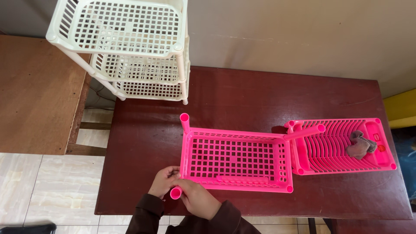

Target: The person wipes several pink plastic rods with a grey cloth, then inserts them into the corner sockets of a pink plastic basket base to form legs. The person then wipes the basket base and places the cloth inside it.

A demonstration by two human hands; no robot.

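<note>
On a dark red table (242,93) lies a pink plastic basket shelf (236,159), its grid floor facing up. Both hands meet at its near left corner. The left hand (164,181) touches that corner with its fingertips, and the right hand (197,199) is closed around a short pink tube (175,193), whose open round end faces the camera just below the corner. Whether the left hand also grips the tube cannot be told. A pink post (185,122) stands at the shelf's far left corner, and another pink post (304,131) slants out from the far right corner. Just to the right lies a second pink tray (342,146) with curved slats, holding a crumpled grey cloth (360,144). At the far left edge of the table stands a white three-tier rack (130,47).
</note>
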